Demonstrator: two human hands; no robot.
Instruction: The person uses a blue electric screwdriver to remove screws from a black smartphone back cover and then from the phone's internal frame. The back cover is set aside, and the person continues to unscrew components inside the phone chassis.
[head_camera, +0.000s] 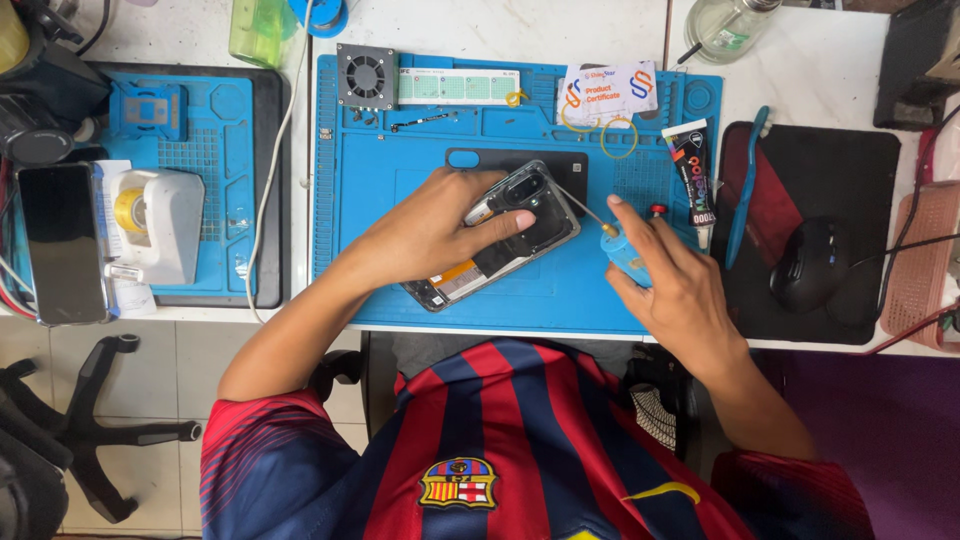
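Opened phone (505, 240), back cover off, lies tilted on the ribbed blue silicone work mat (400, 200), near the mat's middle; dark glossy camera block at its upper end, an orange strip showing at the lower end. Left hand (430, 235) lies flat over the phone, fingers spread and curled lightly around its edges, thumb stretched along the body, pinning it to the mat. Right hand (665, 285) is closed around a small light-blue bottle (625, 258) with a thin metal needle tip, forefinger pressed on top; needle points toward the phone's upper right corner, tip just beside the frame. A black rounded back cover (470, 160) lies partly under the phone. Black adhesive tube (692, 172) and a slim blue pry tool (745, 190) rest at the mat's right edge; black mouse (808, 262) on a dark pad beyond. Small square fan (366, 76) sits at the mat's top.
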